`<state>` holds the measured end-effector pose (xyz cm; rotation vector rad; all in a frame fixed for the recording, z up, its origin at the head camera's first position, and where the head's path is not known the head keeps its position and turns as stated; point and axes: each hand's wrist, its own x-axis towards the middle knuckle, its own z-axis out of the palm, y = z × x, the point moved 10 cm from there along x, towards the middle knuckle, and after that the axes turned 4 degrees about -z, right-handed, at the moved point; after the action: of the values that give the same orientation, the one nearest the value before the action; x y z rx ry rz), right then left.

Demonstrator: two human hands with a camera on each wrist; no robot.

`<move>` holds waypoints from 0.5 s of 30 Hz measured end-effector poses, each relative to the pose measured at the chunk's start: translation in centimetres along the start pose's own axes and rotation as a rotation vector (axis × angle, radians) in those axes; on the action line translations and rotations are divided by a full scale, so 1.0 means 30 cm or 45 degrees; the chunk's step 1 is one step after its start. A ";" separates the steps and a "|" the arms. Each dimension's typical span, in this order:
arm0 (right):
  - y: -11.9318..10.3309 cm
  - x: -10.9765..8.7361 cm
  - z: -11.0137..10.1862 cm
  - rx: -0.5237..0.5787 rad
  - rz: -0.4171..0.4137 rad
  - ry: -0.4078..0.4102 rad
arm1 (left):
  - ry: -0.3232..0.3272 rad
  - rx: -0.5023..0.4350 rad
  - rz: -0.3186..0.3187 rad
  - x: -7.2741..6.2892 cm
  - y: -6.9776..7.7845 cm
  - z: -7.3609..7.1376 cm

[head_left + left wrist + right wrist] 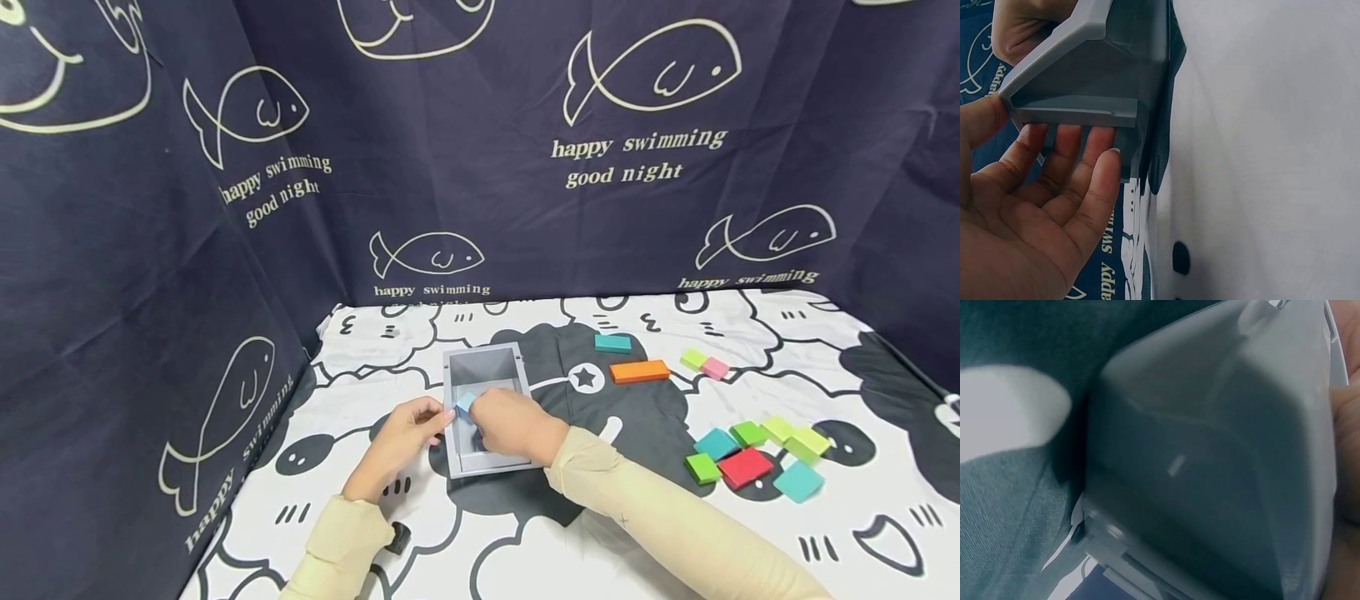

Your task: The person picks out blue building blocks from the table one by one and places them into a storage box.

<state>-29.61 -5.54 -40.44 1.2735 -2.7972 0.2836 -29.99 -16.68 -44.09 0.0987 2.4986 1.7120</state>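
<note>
A grey open-topped box (491, 469) lies on the patterned cloth in the head view. My left hand (408, 429) grips its left side, the thumb on the rim. In the left wrist view the fingertips (1105, 134) press under a ledge on the outer wall. My right hand (513, 423) reaches over the box's right side into the opening and pinches a light blue block (466, 403); the fingers' far side is hidden. The right wrist view mostly holds the box's outer wall (1197, 456), with part of the right hand (1347, 462) at the edge.
Right of the box lie a teal block (612, 343), an orange block (639, 371) and a lime and pink pair (715, 367). Nearer, several green, teal and lime blocks surround a red block (746, 468). A dark fish-print curtain (450, 167) hangs behind.
</note>
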 end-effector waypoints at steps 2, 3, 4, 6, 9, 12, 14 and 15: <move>0.003 0.000 0.001 0.004 0.001 0.000 | 0.004 0.004 0.005 0.001 0.002 0.000; 0.004 0.000 0.000 0.006 0.001 0.000 | 0.006 0.005 0.008 0.001 0.003 -0.001; 0.003 0.000 0.000 0.007 -0.004 0.002 | 0.008 0.007 0.010 0.000 0.005 -0.001; 0.001 -0.001 -0.003 0.016 -0.013 0.003 | 0.007 0.005 0.012 -0.002 0.009 -0.001; -0.007 -0.005 -0.008 0.045 -0.035 0.005 | 0.004 0.002 0.019 -0.007 0.011 0.002; -0.023 -0.014 -0.019 0.049 -0.076 0.009 | -0.001 -0.003 0.022 -0.011 0.008 0.005; -0.035 -0.021 -0.029 0.046 -0.112 0.024 | 0.003 -0.005 0.021 -0.011 0.006 0.003; -0.041 -0.024 -0.035 0.040 -0.133 0.038 | 0.004 -0.006 0.019 -0.011 0.005 0.002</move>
<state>-28.24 -5.59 -39.32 1.4042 -2.7010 0.3388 -29.67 -16.60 -43.94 0.1141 2.5020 1.7250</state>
